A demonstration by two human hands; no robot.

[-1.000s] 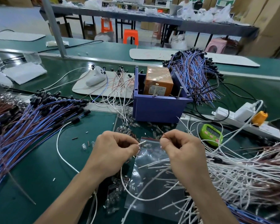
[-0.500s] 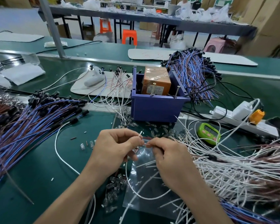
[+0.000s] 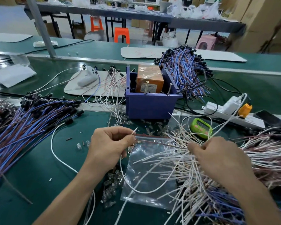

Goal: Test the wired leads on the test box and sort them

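While the left hand (image 3: 109, 143) pinches one white lead (image 3: 134, 132) in its fingers, the right hand (image 3: 217, 159), gripping the loose leads (image 3: 169, 161), should free just one strand.

- Two hands: left hand (image 3: 110, 143), right hand (image 3: 217, 158).
- One purple bin (image 3: 151, 106), one orange test box (image 3: 149, 80).
- One green timer (image 3: 201, 128), one clear bag (image 3: 146, 189).
- Two orange stools (image 3: 96, 23) (image 3: 121, 34), one pink stool (image 3: 205, 43).
- Three heaps of blue leads (image 3: 23, 127) (image 3: 183, 70) (image 3: 225, 213).
- White leads (image 3: 177, 159): too many to count; one white lead (image 3: 134, 132) held apart.
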